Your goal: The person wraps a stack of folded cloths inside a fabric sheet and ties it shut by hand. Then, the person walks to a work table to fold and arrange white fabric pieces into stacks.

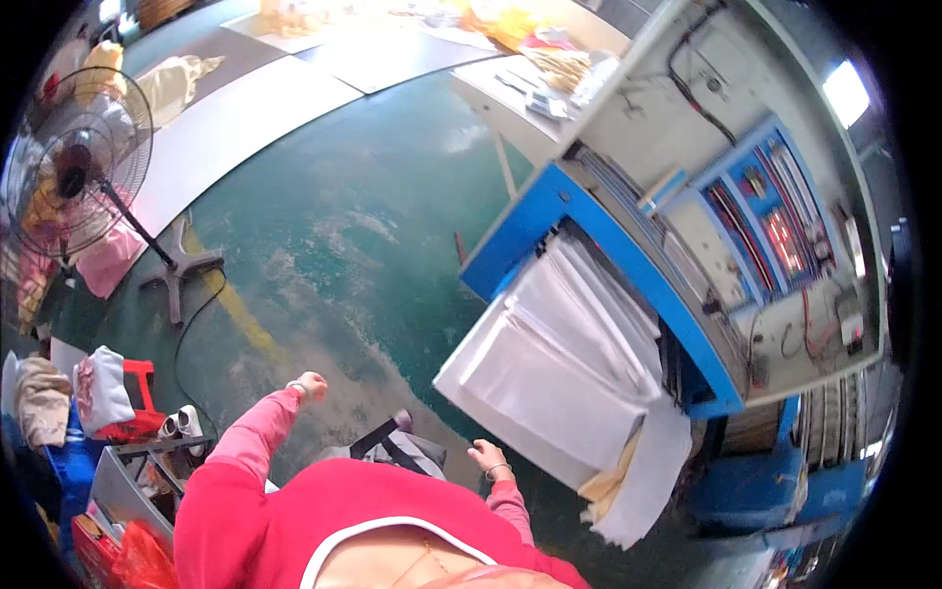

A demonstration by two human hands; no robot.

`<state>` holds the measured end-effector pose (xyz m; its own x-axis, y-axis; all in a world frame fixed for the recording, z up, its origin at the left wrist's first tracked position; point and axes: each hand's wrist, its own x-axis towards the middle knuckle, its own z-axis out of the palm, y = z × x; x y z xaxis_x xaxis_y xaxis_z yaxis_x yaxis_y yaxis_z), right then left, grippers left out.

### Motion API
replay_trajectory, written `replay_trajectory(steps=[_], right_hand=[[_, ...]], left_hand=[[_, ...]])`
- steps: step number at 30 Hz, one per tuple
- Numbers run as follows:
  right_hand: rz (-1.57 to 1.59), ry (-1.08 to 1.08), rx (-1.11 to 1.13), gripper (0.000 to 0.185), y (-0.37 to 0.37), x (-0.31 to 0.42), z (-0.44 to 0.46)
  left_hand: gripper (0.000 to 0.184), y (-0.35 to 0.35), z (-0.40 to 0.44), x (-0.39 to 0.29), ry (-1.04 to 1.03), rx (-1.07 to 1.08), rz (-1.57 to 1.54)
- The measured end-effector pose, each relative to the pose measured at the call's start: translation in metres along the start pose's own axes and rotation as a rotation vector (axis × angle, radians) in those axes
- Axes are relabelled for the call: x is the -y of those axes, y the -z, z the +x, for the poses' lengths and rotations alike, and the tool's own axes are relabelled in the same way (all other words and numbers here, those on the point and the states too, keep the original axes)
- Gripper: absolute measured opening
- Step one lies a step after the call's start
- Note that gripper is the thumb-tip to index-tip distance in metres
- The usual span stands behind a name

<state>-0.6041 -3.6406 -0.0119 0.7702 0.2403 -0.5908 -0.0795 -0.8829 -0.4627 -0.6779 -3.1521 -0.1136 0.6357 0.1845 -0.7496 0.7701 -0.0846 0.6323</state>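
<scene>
My left hand point(312, 386) hangs over the green floor in front of my body, with nothing in it and its fingers loosely bent. My right hand point(487, 455) is held low, empty, with its fingers partly stretched out; a bracelet circles the wrist. Nearest to it is a stack of white sheets point(549, 363), hanging out of the front of a large blue and white machine point(608, 265). A tan piece point(613, 476) sticks out at the lower end of the stack. Between my hands, close to my body, is a grey and black item point(402, 447) whose kind I cannot make out.
A standing fan point(74, 172) on a cross-shaped base is at the left, its cable trailing over the floor point(334, 216). Long white tables point(245, 108) run along the back. At lower left are a red stool point(145, 393), white shoes point(184, 424) and a grey rack point(132, 486).
</scene>
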Motion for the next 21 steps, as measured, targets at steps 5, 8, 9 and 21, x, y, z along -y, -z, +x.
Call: replay_trajectory(steps=[5,8,9,21], right_hand=[[0.243,0.014,0.331,0.042,0.026,0.055,0.115],[0.345,-0.036,0.524,0.034,0.071,0.138,0.176],[0.292,0.060,0.536,0.033,0.081,0.164,0.205],[-0.079,0.732,0.128,0.029,0.170,0.506,0.484]], left_hand=[[0.019,0.057,0.044,-0.073,-0.002,0.016,-0.220],[0.018,0.110,0.079,-0.102,0.029,-0.087,-0.377],[0.017,0.128,0.082,-0.105,0.073,-0.153,-0.436],[0.017,0.293,0.175,-0.042,0.721,-0.302,-0.514]])
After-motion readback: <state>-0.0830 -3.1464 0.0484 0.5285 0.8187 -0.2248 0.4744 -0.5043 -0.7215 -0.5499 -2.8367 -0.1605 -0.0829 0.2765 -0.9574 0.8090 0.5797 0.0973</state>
